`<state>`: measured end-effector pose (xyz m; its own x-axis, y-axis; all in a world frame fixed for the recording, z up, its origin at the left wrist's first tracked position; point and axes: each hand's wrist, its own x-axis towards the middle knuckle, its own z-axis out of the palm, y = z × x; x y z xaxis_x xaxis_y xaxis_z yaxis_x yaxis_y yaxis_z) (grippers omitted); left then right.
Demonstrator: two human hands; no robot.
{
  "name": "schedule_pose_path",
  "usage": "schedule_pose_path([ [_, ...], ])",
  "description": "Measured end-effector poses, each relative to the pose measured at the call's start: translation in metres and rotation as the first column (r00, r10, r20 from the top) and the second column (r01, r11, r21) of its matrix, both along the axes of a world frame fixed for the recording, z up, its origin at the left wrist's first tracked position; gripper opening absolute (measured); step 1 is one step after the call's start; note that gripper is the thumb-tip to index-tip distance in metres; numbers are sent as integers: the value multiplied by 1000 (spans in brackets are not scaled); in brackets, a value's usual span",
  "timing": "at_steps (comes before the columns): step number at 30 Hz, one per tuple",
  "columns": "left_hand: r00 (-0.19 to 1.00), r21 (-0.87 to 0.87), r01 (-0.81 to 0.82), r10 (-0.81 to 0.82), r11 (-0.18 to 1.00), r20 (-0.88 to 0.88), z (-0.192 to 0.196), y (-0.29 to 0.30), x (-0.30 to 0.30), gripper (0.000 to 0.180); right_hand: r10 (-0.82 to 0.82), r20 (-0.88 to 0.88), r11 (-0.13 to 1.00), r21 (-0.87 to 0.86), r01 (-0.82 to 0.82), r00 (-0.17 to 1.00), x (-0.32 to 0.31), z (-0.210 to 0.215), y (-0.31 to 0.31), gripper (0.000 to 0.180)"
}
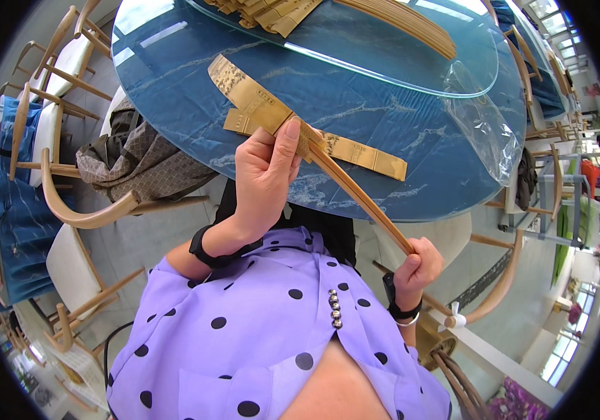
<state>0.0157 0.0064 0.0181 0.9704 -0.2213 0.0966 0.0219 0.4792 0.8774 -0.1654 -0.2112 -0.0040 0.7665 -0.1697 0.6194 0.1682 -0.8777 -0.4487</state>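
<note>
Wooden sticks (363, 193) slant from the centre of the frame toward lower right, probably light, stiff and snappable; their lower end, where the right hand (417, 269) has its grip closed, seems a sound hold. The left hand (263, 168), grip pinched on easily creased-looking gold paper (245, 88), meets their upper end.
</note>
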Motion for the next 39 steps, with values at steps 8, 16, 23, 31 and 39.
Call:
schedule_pose_path([
  [8,1000,41,6,-4,999,-30,-9,-3,-1,27,-70,-43,991,114,74,997,-1,-2,10,43],
  [16,987,101,98,-84,990,-136,-16,-1,-2,33,-78,-111,988,122,91,991,-6,3,12,29],
  [23,948,57,235,-215,970,-236,-18,-8,-7,34,-54,-115,987,144,70,992,4,12,16,27],
  [31,982,5,106,-104,994,-160,-14,-4,0,35,-74,-74,973,214,89,994,12,14,18,27],
  [39,988,63,103,-94,993,-123,-21,-12,-13,33,-82,-98,966,235,103,992,14,15,24,26],
])
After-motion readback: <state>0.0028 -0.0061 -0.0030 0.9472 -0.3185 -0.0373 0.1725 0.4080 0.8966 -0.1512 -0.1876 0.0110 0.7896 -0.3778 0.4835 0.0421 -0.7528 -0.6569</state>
